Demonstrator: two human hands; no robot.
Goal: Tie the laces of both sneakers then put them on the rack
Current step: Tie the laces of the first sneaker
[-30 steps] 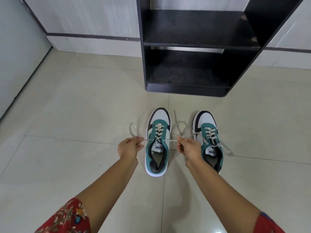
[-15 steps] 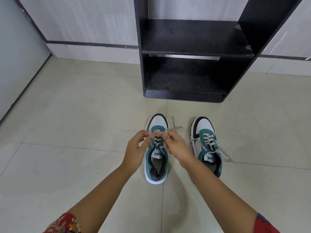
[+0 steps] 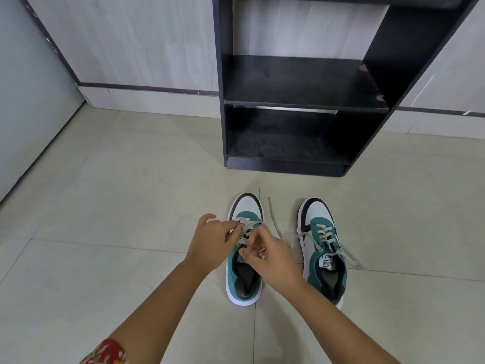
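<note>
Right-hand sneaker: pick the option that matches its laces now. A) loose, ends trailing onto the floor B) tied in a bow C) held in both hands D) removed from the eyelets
A: the right sneaker has untied lace ends trailing onto the floor tiles, while both hands work the left sneaker's laces.

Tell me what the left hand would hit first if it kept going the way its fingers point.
The left hand points right, across the left sneaker's laces. Straight on it would probably meet the right hand first, though depth is unclear.
</note>
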